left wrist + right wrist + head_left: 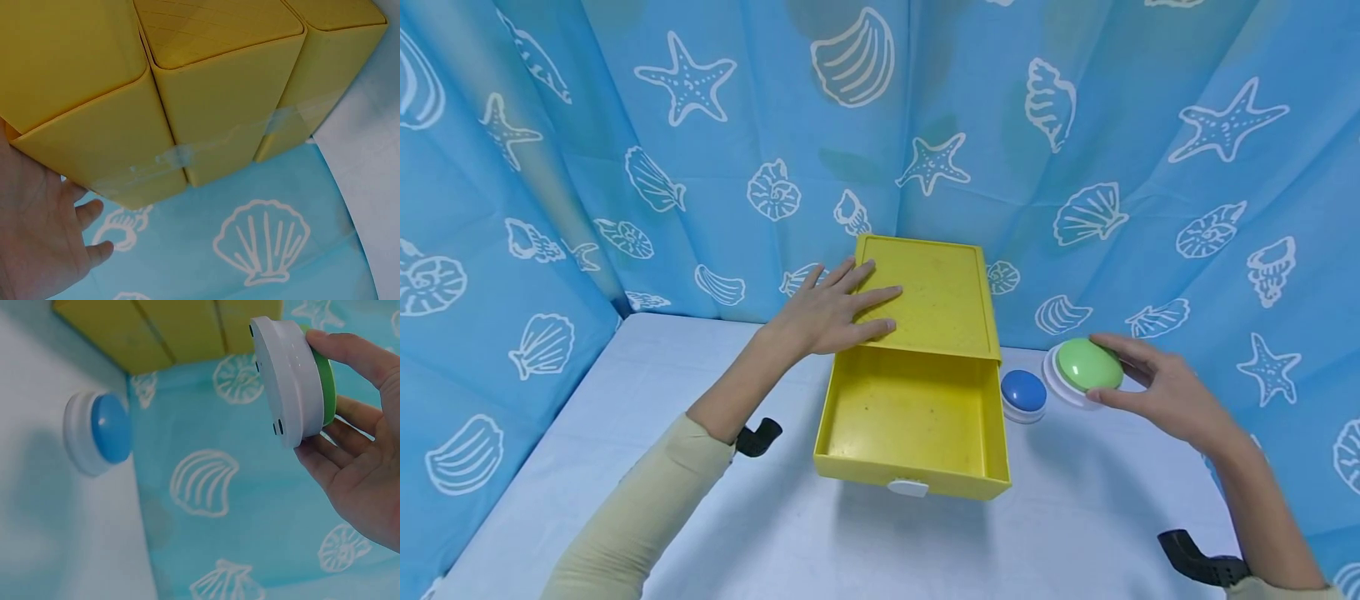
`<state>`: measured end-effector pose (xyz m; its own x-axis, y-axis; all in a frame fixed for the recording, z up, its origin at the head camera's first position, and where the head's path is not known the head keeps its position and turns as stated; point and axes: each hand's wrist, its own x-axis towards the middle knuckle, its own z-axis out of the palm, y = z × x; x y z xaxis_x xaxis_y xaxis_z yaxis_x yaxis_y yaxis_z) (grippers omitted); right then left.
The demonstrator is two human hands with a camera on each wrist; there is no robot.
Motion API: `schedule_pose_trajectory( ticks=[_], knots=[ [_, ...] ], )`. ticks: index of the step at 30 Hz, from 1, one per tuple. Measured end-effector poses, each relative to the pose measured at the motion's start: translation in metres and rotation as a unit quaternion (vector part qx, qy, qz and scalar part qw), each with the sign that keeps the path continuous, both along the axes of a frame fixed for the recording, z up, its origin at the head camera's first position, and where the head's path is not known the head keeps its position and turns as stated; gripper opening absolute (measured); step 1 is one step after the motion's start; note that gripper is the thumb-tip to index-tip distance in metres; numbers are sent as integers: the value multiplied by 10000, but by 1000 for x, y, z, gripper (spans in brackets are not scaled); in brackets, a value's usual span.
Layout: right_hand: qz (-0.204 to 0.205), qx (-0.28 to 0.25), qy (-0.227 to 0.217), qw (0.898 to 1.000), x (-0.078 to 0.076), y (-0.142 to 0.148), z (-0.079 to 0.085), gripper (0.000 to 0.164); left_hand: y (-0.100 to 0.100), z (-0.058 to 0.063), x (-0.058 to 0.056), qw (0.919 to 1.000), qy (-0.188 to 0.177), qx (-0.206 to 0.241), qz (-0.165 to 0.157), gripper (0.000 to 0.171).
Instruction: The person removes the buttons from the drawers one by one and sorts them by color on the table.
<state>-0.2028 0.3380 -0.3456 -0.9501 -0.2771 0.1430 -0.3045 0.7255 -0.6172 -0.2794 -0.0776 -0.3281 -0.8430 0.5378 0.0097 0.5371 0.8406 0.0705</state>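
My right hand grips a push button with a green dome and a white round base, thumb on one side and fingers on the other. In the right wrist view the button's white base is held up off the table, its flat underside turned to the left. My left hand rests with spread fingers on the top of a yellow drawer box. The box's drawer is pulled out towards me, with a white handle on its front and nothing inside.
A smaller blue push button on a white base stands on the table just right of the drawer. The white table is bordered by a blue curtain with shell and starfish prints behind and at both sides.
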Motion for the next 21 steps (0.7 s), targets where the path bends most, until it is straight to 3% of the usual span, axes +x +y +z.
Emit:
schedule_pose_trajectory(
  ticks=[10,21],
  knots=[
    [-226,36,-614,9978,-18,30,-33,71,0,0,-1,10000,1,-1,8,63],
    [-312,145,-929,9951,-34,53,-74,76,0,0,-1,10000,-19,-3,-12,64]
  ],
)
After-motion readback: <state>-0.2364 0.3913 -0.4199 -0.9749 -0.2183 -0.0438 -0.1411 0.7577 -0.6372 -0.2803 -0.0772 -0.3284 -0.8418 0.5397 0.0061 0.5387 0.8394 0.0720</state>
